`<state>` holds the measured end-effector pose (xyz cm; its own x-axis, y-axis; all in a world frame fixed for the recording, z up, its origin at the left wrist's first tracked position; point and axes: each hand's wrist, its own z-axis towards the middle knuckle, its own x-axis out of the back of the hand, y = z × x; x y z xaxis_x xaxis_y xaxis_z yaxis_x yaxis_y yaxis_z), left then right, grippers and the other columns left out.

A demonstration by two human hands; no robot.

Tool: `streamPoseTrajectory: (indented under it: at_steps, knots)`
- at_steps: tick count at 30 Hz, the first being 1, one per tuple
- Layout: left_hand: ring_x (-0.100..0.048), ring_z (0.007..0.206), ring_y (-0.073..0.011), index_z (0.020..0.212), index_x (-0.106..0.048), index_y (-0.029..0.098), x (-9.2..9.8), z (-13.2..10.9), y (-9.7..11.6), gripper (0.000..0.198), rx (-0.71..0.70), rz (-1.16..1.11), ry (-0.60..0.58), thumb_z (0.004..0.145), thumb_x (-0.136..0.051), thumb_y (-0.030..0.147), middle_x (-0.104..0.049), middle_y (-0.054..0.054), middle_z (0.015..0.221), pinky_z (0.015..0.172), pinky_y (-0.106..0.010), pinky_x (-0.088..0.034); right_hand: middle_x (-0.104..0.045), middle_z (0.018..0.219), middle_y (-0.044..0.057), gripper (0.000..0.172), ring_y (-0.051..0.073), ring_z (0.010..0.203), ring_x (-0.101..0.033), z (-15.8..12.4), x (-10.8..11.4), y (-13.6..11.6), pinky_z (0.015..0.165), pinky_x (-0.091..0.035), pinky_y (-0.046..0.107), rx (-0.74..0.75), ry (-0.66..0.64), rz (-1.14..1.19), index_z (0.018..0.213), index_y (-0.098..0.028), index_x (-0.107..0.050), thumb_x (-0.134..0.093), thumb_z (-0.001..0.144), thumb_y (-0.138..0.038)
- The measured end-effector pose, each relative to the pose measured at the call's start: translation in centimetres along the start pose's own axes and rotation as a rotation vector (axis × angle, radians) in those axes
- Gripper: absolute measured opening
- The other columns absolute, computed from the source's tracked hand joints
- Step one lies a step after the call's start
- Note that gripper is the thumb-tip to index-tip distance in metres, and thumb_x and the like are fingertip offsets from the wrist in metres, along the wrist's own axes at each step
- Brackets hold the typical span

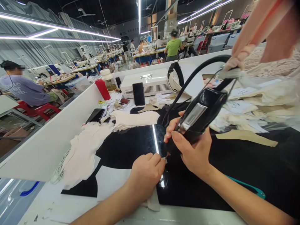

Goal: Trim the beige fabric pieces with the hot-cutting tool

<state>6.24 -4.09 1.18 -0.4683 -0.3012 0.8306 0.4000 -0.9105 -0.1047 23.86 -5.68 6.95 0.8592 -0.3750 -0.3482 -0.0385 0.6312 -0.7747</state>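
My right hand [192, 147] is wrapped round a black corded hand tool [201, 109] with a silver plate on its side. The tool is tilted, its lower end down by the dark glossy sheet [131, 140]; its exact kind does not show. Close to that end, my left hand [147, 170] is closed in a pinch over the sheet. Something small and pale pokes out past its fingertips, too small to name. White paper [112, 181] lies beside my left wrist. Stacked pale fabric pieces [86, 150] rest farther left, with another pale pile [136, 120] behind.
A black cable [199, 67] arches up from the tool to hanging pink cloth [257, 37]. Behind stand a phone [139, 93], a white vented box [150, 82] and a red bottle [102, 89]. Bagged fabric [246, 106] fills the right; a teal-handled tool [255, 189] lies near my right forearm.
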Motion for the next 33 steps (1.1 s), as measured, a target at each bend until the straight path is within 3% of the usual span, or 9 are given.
streamPoseTrajectory:
  at_steps: [10,21,28,33]
  knots:
    - [-0.056,0.064,-0.0162,0.087,-0.061,0.022,-0.1,-0.5,-0.2,0.032,0.049,-0.016,-0.046,0.114,-0.064,0.005,-0.059,0.002,0.078,0.058,-0.035,-0.035,-0.075,0.085,-0.007,0.04,0.015,0.06,-0.069,-0.1,0.3,-0.2,0.054,-0.066,0.031,0.003,0.003,0.003,0.117,-0.033,-0.062,-0.095,0.096,-0.042]
    - [-0.056,0.064,-0.0182,0.093,-0.07,0.021,0.1,-0.3,0.0,0.03,0.049,-0.044,-0.009,0.118,-0.061,0.007,-0.062,0.002,0.078,0.058,-0.038,-0.036,-0.076,0.087,-0.007,0.041,0.014,0.061,-0.069,-0.7,0.1,-0.5,0.054,-0.066,0.028,0.023,-0.027,0.057,0.112,-0.032,-0.063,-0.097,0.097,-0.049]
    - [-0.06,0.068,-0.017,0.087,-0.065,0.023,1.1,-0.6,-0.8,0.031,0.058,-0.105,-0.132,0.115,-0.068,0.01,-0.065,0.003,0.082,0.061,-0.036,-0.043,-0.075,0.086,-0.006,0.044,0.015,0.062,-0.069,-1.0,0.5,-0.5,0.056,-0.066,0.03,-0.005,-0.013,0.014,0.113,-0.032,-0.064,-0.1,0.094,-0.05]
    - [-0.063,0.074,-0.0188,0.097,-0.067,0.022,2.3,-2.1,-1.4,0.024,0.003,-0.075,-0.223,0.105,-0.069,0.0,-0.07,0.0,0.091,0.064,-0.035,-0.049,-0.076,0.089,-0.005,0.046,0.015,0.063,-0.068,-1.5,1.2,-1.0,0.055,-0.064,0.03,-0.009,-0.008,0.006,0.118,-0.032,-0.068,-0.102,0.093,-0.05]
